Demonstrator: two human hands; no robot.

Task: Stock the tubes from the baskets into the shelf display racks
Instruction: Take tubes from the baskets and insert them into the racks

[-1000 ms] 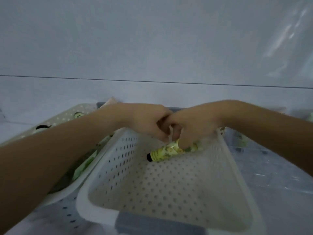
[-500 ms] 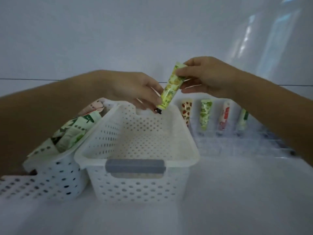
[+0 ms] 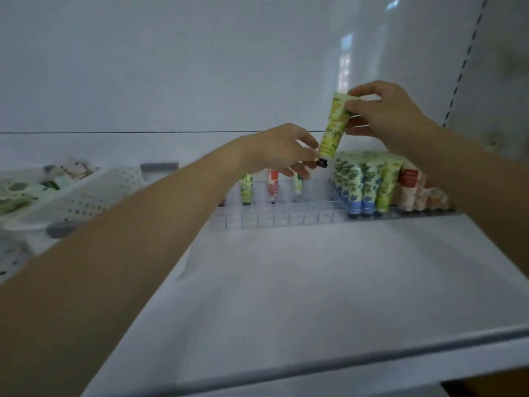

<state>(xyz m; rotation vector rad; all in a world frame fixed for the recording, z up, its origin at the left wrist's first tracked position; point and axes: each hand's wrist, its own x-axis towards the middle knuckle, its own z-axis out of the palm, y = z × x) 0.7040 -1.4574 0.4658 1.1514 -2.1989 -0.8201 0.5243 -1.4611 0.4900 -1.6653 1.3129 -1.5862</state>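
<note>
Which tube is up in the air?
The yellow-green tube, held cap-down between the left hand and right hand. The others stand in the clear rack or lie in the left basket.

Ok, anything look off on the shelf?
Nothing stands out. The racked tubes stand upright, caps down, in the rack; the green tube, held by left hand and right hand, looks intact; nothing lies spilled on the shelf.

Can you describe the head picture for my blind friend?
A right hand pinches the top of a yellow-green tube and a left hand holds its cap end, above a clear rack on a white shelf. More tubes stand in the rack, baskets at left.
</note>
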